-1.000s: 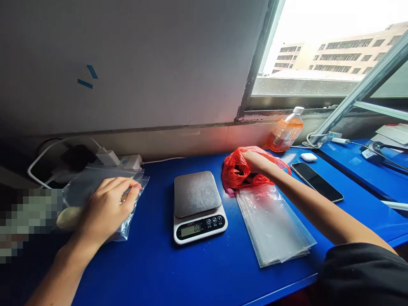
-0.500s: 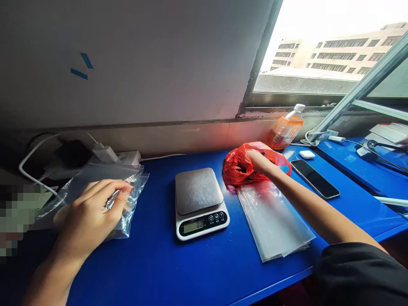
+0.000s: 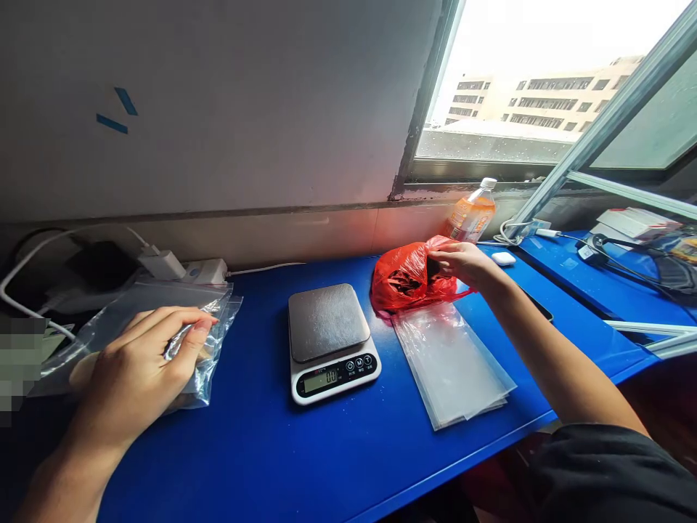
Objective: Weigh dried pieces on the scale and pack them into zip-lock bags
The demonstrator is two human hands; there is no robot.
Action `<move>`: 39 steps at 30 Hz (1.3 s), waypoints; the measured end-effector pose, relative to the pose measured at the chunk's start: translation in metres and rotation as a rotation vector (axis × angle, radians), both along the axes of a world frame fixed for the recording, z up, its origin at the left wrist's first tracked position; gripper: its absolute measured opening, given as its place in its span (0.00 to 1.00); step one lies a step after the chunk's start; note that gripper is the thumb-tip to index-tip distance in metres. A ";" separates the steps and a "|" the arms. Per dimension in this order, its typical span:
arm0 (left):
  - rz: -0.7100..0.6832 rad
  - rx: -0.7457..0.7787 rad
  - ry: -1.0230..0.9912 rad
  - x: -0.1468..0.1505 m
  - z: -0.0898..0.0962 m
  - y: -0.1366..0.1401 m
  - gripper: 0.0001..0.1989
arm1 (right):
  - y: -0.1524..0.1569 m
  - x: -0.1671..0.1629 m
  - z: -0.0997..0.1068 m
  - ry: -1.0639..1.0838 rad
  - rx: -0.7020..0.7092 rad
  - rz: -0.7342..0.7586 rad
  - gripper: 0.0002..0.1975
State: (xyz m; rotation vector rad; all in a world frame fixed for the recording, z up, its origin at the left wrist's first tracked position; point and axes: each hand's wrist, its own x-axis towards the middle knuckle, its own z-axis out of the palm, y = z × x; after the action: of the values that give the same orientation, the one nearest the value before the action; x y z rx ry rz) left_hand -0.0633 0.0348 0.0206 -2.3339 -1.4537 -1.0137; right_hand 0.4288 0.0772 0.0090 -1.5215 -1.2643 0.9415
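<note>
My left hand (image 3: 140,363) is curled over a clear zip bag (image 3: 218,309) at the left, thumb and forefinger tips together. Whatever those fingers may pinch is hidden. Something pale shows through the plastic beside the wrist. At the right, my right hand (image 3: 462,263) has its fingers at the mouth of a red plastic bag (image 3: 403,265), closed on its edge. Dark contents show through the bag's opening. Between my hands a kitchen scale (image 3: 329,323) shows 0.0 with its metal plate bare. Flat clear plastic bags (image 3: 451,367) lie stacked in front of the red bag.
An orange drink bottle (image 3: 473,211) stands by the wall behind the red bag. A white earphone case (image 3: 503,258) and a phone (image 3: 539,303), partly behind my forearm, lie to the right. A charger and power strip (image 3: 204,272) sit at the back left. A metal frame (image 3: 577,123) slants across the right.
My right hand has drawn back out of the red bag to its rim, and the bag's opening has folded over. My left hand keeps its curled pose. The view has shifted slightly right.
</note>
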 end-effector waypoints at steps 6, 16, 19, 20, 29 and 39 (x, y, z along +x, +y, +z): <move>0.004 -0.052 -0.038 0.001 0.001 -0.001 0.13 | -0.031 0.003 0.000 0.192 -0.001 -0.089 0.18; 0.019 -0.080 -0.045 0.002 -0.001 -0.002 0.13 | -0.080 -0.088 0.020 -0.869 0.797 -0.111 0.11; 0.025 -0.074 -0.027 0.002 -0.002 -0.002 0.13 | -0.090 -0.110 0.027 -0.851 0.838 -0.032 0.11; 0.021 -0.075 -0.019 0.002 -0.003 -0.002 0.13 | -0.092 -0.118 0.028 -0.826 0.823 0.032 0.11; -0.014 -0.087 0.007 0.000 -0.005 -0.002 0.13 | -0.051 -0.190 0.003 -0.975 0.664 0.623 0.10; -0.034 -0.109 0.045 0.000 -0.010 -0.001 0.13 | -0.060 -0.165 0.006 -0.790 0.645 0.554 0.18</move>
State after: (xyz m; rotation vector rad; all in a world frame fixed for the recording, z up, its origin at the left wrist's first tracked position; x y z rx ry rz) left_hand -0.0634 0.0338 0.0106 -2.4487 -1.4920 -0.9058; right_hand 0.2636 0.0176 0.0149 -1.0332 -2.3547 0.1405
